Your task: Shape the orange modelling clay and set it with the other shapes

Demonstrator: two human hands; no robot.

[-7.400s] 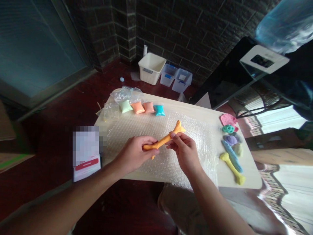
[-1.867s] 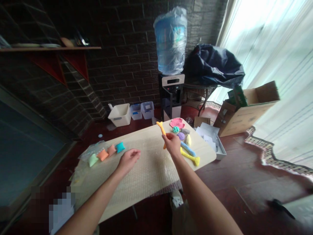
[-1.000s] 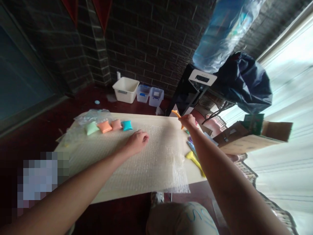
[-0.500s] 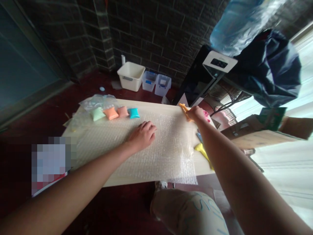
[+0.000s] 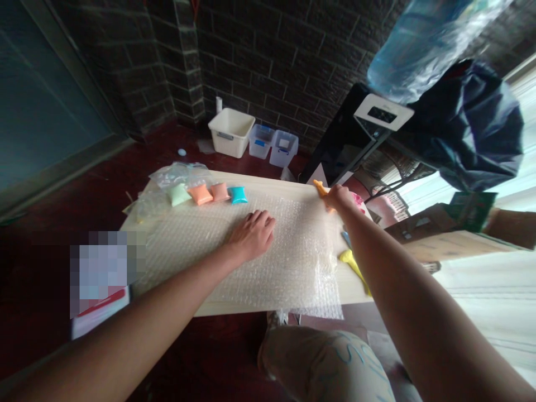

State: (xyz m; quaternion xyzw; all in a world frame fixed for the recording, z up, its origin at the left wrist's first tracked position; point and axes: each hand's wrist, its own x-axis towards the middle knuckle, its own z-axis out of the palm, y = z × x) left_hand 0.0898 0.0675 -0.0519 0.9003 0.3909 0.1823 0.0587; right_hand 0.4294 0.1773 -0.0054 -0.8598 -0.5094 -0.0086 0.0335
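Note:
At the far right corner of the table, my right hand (image 5: 340, 197) is closed on an orange clay bone (image 5: 319, 187), low at the tabletop. The bone's knobbed end points away to the left, and a bit of it shows below the fingers. Part of a pink clay piece (image 5: 358, 201) peeks out behind my wrist. Below it, a blue clay strip (image 5: 346, 238) and a yellow clay bone (image 5: 352, 262) are partly covered by my forearm. My left hand (image 5: 253, 234) rests palm down on the bubble wrap (image 5: 288, 268), its fingers loosely bent, holding nothing.
Along the far edge lie packets of clay: green (image 5: 179, 194), orange (image 5: 201, 194), salmon (image 5: 220, 192) and blue (image 5: 238, 195). Clear plastic bags (image 5: 180, 174) lie behind them. A cream basket (image 5: 231, 134) and two clear boxes (image 5: 283, 149) stand on the floor. A water dispenser (image 5: 347, 134) stands beyond the corner.
Earlier both hands held the orange bone over the bubble wrap. My left hand let go and settled on the wrap, while my right hand carried the bone to the far right corner and lowered it.

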